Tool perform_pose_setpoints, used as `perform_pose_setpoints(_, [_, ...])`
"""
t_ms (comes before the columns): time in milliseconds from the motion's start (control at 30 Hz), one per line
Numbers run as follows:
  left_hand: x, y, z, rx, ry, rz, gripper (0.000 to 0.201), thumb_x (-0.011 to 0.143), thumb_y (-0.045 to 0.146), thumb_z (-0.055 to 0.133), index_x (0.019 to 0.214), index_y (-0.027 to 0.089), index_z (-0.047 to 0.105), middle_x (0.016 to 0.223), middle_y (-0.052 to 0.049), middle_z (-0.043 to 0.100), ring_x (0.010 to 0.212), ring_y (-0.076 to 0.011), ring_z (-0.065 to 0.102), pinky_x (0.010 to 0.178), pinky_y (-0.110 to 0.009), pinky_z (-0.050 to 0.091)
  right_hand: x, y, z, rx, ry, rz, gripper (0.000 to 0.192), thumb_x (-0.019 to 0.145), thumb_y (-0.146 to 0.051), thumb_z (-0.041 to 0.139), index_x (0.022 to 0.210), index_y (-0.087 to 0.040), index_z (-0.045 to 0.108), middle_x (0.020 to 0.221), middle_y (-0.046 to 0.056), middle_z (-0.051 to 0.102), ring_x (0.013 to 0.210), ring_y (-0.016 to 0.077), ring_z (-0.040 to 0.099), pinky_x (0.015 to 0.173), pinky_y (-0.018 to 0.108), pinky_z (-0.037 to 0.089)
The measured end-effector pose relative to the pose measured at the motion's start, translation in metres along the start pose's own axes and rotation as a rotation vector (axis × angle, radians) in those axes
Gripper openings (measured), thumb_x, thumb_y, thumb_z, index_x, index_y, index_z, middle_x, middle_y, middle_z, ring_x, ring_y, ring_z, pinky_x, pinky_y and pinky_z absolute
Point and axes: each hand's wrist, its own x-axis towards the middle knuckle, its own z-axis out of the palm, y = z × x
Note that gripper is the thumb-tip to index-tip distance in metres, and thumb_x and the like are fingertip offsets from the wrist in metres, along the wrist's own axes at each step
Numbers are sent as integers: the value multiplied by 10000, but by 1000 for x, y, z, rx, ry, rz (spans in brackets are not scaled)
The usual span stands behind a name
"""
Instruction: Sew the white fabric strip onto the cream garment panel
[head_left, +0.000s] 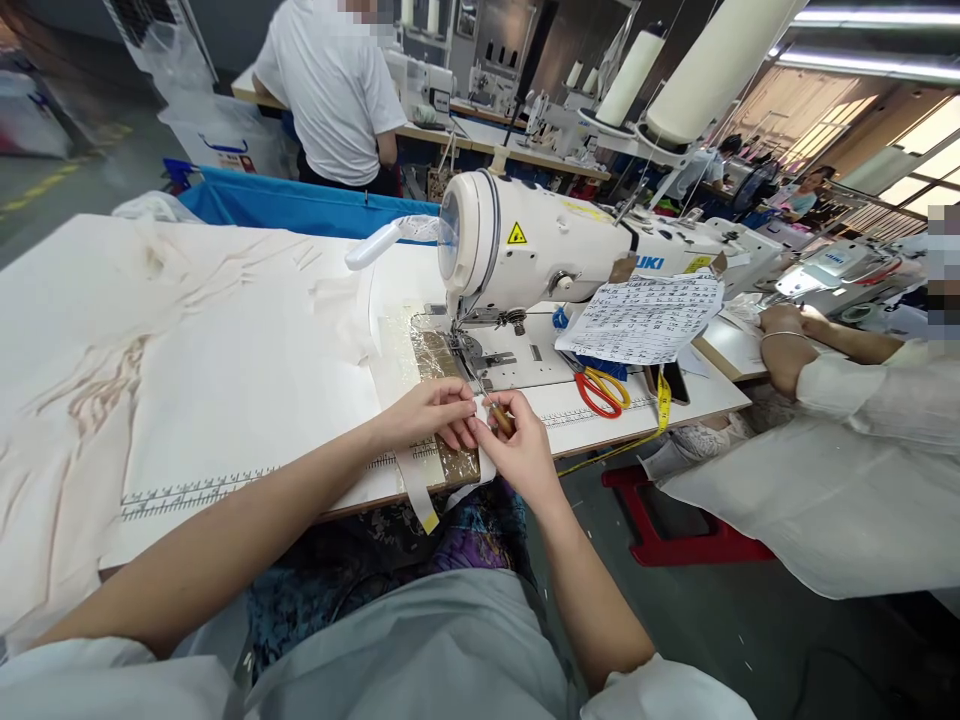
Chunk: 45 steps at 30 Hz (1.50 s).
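My left hand (pixel 433 412) pinches a small white fabric piece (pixel 480 410) at the front edge of the sewing table, just in front of the needle plate. My right hand (pixel 519 445) grips a small tool with a brown wooden handle (pixel 501 420), its thin metal point angled up toward the fabric piece. Both hands meet over a taped, shiny patch (pixel 442 400) of the table. A white fabric strip with a yellow end (pixel 420 495) hangs off the table edge below my left hand. The white sewing machine (pixel 540 245) stands right behind.
White cloth (pixel 172 360) covers the left of the table. Red and yellow scissors (pixel 604 388), a yellow tape measure (pixel 663 400) and a handwritten paper sheet (pixel 645 318) lie to the right. A person in white sits at right (pixel 840 430); another stands at the back (pixel 330 90).
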Motion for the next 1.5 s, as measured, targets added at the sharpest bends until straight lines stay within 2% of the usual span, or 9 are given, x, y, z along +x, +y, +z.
perform_pose_setpoints(267, [0, -5, 5, 153, -26, 24, 421, 843, 576, 675, 837, 177, 539, 665, -22, 705, 639, -159, 709, 531, -211, 546, -6, 5, -2, -236, -7, -51, 186, 850, -405, 518, 887, -226, 555, 745, -3, 632, 633, 166, 569, 615, 275, 445])
perform_pose_setpoints(467, [2, -11, 5, 129, -34, 22, 404, 856, 547, 672, 852, 168, 532, 675, -22, 686, 677, -168, 716, 492, -195, 527, -12, 4, 5, -445, 68, -99, 185, 870, -380, 431, 862, -230, 539, 790, 39, 635, 716, 204, 576, 669, 302, 400])
perform_pose_setpoints(633, [3, -8, 5, 122, -42, 0, 329, 906, 466, 635, 851, 162, 525, 751, -32, 691, 643, -147, 700, 440, -174, 478, -10, 4, 0, -573, 24, -115, 167, 889, -325, 392, 844, -232, 523, 756, 40, 630, 682, 201, 572, 650, 291, 373])
perform_pose_setpoints(733, [2, 0, 2, 179, 32, -16, 232, 969, 357, 549, 854, 155, 532, 809, -39, 710, 545, -92, 652, 400, -145, 398, 2, 5, -8, -668, 22, -90, 118, 877, -267, 417, 803, -229, 501, 723, 45, 612, 653, 205, 547, 619, 294, 320])
perform_pose_setpoints(900, [2, 10, -9, 294, 246, -18, 157, 970, 179, 464, 879, 140, 585, 677, 6, 664, 472, -61, 535, 485, -171, 430, 26, 6, -7, -783, -65, -48, 90, 823, -193, 503, 743, -229, 483, 651, 32, 572, 598, 201, 490, 562, 301, 200])
perform_pose_setpoints(1033, [2, 8, -11, 365, 264, -23, 151, 946, 169, 450, 908, 150, 595, 669, 18, 645, 495, -85, 518, 507, -201, 423, 34, 5, -4, -793, -119, -36, 133, 818, -190, 511, 698, -233, 473, 634, 23, 564, 602, 192, 479, 559, 291, 229])
perform_pose_setpoints(1167, [1, 4, -8, 719, 304, 57, 203, 936, 192, 447, 931, 161, 647, 731, -5, 672, 642, -145, 603, 610, -253, 463, 42, 4, -8, -750, -178, -36, 200, 808, -217, 516, 628, -241, 434, 582, -14, 529, 580, 167, 459, 556, 270, 286])
perform_pose_setpoints(1300, [-2, 1, -3, 1174, 303, 152, 285, 959, 213, 438, 1080, 184, 694, 1039, -61, 695, 939, -211, 649, 765, -311, 499, 54, 5, -9, -700, -215, -46, 216, 796, -247, 515, 600, -244, 423, 551, -33, 506, 563, 156, 451, 536, 259, 301])
perform_pose_setpoints(1500, [-4, -1, 7, 1548, 218, 102, 339, 1003, 245, 406, 1226, 182, 653, 1061, -110, 614, 978, -240, 611, 661, -296, 477, 69, 3, -5, -687, -218, -66, 228, 772, -243, 531, 577, -245, 411, 544, -42, 467, 571, 154, 432, 534, 256, 299])
